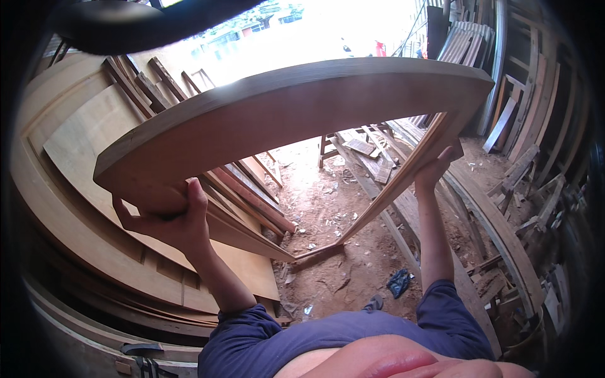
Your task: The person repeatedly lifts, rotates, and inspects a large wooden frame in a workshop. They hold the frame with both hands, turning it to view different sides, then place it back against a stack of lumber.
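Note:
A large wooden frame (302,111), like a door or window frame, is held up in front of me. Its broad top rail is nearest the camera, and its two stiles narrow away toward the floor. My left hand (175,217) grips the left stile just below the corner, thumb on the near face and fingers round the outer side. On the other stile, my right hand (434,167) is closed below the right corner, its fingers mostly hidden behind the wood. Through the frame's opening the dirt floor (326,208) shows. The frame's far end appears close to the ground.
Plywood sheets and panels (90,137) lean along the left side, beside several dark timber boards (255,198). To the right stands a plank bench (406,222) bearing offcuts. Upright boards (534,104) and corrugated sheets (465,42) line the right. A dark plastic bag (399,282) lies on the floor.

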